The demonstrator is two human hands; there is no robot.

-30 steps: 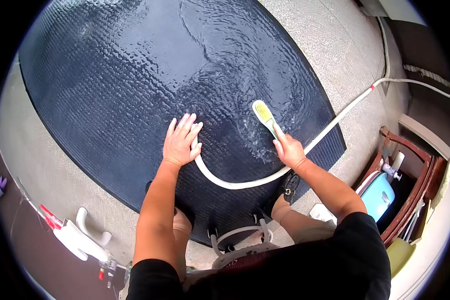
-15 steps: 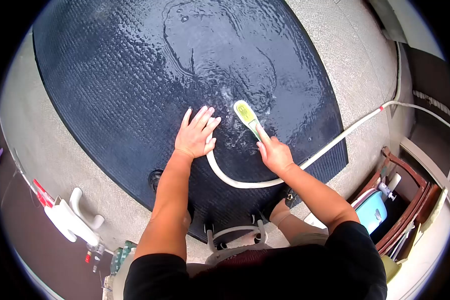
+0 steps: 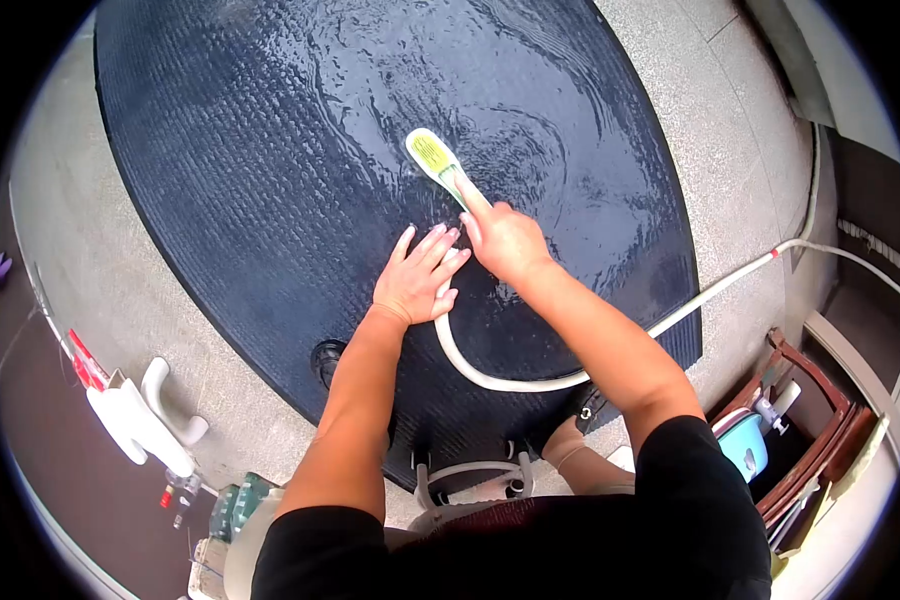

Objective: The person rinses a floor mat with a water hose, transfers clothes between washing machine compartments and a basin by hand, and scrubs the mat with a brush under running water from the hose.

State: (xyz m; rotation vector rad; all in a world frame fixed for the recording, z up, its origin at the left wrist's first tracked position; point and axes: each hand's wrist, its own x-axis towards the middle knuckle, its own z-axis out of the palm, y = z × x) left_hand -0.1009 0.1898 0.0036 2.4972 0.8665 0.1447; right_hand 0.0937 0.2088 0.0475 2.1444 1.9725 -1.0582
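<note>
My right hand [image 3: 505, 240] is closed round the handle of a white and green brush [image 3: 431, 152], its head on the wet black mat [image 3: 220, 170]. Close beside it, my left hand [image 3: 418, 275] lies on the mat over the end of a white hose [image 3: 500, 384], fingers spread and the thumb by the hose. The hose curves from there under my right forearm and off to the right. Rippled water covers much of the mat. Whether the left fingers grip the hose is partly hidden by the hand.
A brown wooden rack [image 3: 820, 440] at the right holds a blue basin [image 3: 743, 445] and other items. White and red objects [image 3: 130, 420] stand at the lower left. Below my arms is a stool frame [image 3: 475, 468], near my feet. Speckled floor [image 3: 710, 100] borders the mat.
My right hand has moved the brush up and left across the mat, closer to my left hand. The view has shifted, and the left hand stays over the hose end.
</note>
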